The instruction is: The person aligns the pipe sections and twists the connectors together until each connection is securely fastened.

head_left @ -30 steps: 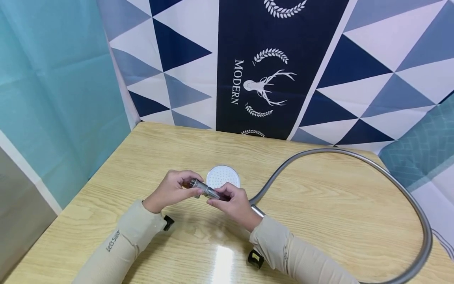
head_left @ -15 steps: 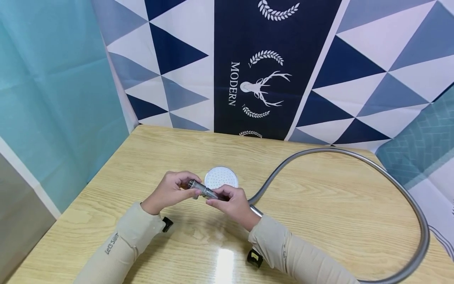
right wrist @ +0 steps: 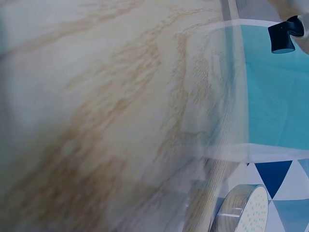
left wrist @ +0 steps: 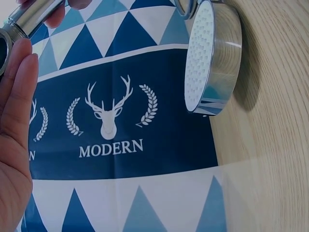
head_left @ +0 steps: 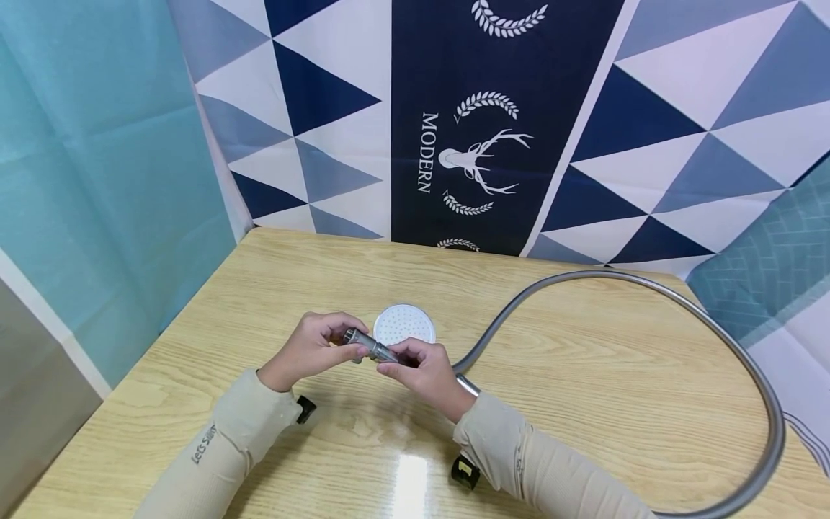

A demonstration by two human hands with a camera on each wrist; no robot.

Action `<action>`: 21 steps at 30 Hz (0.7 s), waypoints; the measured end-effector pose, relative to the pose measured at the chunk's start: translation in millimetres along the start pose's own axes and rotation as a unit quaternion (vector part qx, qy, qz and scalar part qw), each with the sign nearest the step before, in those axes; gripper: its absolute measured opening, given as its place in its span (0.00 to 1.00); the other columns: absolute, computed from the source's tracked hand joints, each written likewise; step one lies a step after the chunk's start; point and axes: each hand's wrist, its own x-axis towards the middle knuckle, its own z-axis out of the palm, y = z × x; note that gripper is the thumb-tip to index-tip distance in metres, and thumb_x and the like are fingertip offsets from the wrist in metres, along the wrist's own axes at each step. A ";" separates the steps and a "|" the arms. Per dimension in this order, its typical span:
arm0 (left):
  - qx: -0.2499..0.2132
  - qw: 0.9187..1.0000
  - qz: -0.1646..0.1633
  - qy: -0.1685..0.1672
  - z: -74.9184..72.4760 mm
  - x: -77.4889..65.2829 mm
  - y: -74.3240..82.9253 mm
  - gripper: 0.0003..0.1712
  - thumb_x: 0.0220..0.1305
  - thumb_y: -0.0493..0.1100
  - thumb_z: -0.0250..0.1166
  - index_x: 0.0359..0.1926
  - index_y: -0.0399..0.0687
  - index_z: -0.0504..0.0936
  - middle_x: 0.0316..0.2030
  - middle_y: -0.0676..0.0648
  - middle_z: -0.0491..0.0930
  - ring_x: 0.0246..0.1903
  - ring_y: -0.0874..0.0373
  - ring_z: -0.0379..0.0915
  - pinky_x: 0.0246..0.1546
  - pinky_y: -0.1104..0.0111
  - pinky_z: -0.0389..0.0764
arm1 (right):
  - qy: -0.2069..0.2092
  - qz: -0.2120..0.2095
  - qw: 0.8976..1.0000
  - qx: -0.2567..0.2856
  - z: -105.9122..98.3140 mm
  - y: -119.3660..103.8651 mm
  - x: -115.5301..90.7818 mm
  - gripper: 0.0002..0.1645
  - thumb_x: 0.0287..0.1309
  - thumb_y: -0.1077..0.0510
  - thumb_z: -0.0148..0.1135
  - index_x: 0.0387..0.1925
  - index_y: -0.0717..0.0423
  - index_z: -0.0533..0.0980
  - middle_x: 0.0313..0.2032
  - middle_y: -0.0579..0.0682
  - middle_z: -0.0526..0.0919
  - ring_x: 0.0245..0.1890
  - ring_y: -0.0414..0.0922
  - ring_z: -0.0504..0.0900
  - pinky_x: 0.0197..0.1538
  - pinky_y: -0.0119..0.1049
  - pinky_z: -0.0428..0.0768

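Near the middle of the head view, my left hand (head_left: 318, 348) and right hand (head_left: 424, 371) hold a short grey metal fitting (head_left: 364, 340) between them. My left thumb and fingers pinch its left end, and the right hand's fingers and thumb grip its other end, partly covering it. In the left wrist view the fitting (left wrist: 36, 17) shows as a shiny tube with a round opening at one end. Just behind the hands lies a round shower head (head_left: 403, 324) with a white nozzle face. Part of a chrome tube (head_left: 468, 384) shows beside the right wrist.
A grey shower hose (head_left: 648, 280) curves in a wide loop over the right side of the wooden table (head_left: 311, 267). A patterned cloth (head_left: 350, 86) hangs behind the table, and a teal cloth (head_left: 110, 144) stands at the left.
The head view has shifted slightly. Both hands keep their hold on the fitting, with no clear movement of either hand over the last half second.
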 end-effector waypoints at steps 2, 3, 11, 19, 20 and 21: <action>0.001 1.000 0.001 0.000 0.1 0.3 0.5 0.08 0.58 0.31 0.68 0.37 0.29 0.80 0.25 0.40 0.82 0.22 0.64 0.78 0.19 0.71 0.77 | -0.001 -0.001 1.000 0.000 -0.2 -0.5 -0.1 0.08 0.48 0.75 0.67 0.33 0.75 0.78 0.28 0.65 0.82 0.23 0.32 0.73 0.25 0.25 0.71; 0.002 1.000 0.002 0.000 0.2 0.3 0.9 0.08 0.58 0.31 0.68 0.37 0.29 0.80 0.25 0.40 0.82 0.22 0.64 0.78 0.19 0.71 0.77 | -0.001 -0.002 1.000 0.000 -0.3 -1.1 -0.1 0.08 0.48 0.75 0.67 0.32 0.75 0.78 0.27 0.65 0.82 0.23 0.32 0.73 0.25 0.25 0.71; 0.006 1.000 -0.003 -0.004 0.4 1.4 3.0 0.08 0.58 0.32 0.68 0.37 0.30 0.80 0.25 0.41 0.82 0.21 0.63 0.77 0.17 0.72 0.74 | -0.006 -0.004 1.000 0.003 -1.4 -2.0 -0.6 0.08 0.49 0.75 0.67 0.33 0.75 0.78 0.27 0.64 0.82 0.22 0.32 0.73 0.25 0.25 0.71; 0.006 1.000 0.005 -0.003 0.1 1.9 1.6 0.08 0.59 0.33 0.68 0.36 0.30 0.80 0.24 0.42 0.82 0.19 0.58 0.77 0.16 0.72 0.74 | -0.010 -0.015 1.000 0.006 -1.8 -1.8 0.3 0.06 0.50 0.75 0.66 0.32 0.75 0.77 0.26 0.64 0.81 0.22 0.31 0.72 0.24 0.25 0.71; 0.006 1.000 0.008 -0.003 0.1 1.9 1.4 0.08 0.59 0.33 0.68 0.36 0.30 0.80 0.24 0.42 0.82 0.19 0.58 0.77 0.16 0.72 0.73 | -0.011 -0.015 1.000 0.007 -1.8 -2.0 0.3 0.06 0.50 0.75 0.66 0.32 0.75 0.77 0.26 0.64 0.81 0.22 0.31 0.72 0.24 0.25 0.71; 0.005 1.000 0.010 -0.003 0.1 2.0 1.4 0.08 0.59 0.33 0.68 0.36 0.30 0.80 0.24 0.41 0.82 0.19 0.57 0.77 0.16 0.72 0.73 | -0.012 -0.014 1.000 0.008 -1.8 -1.9 0.5 0.06 0.50 0.75 0.65 0.32 0.75 0.77 0.26 0.64 0.81 0.22 0.31 0.72 0.24 0.25 0.71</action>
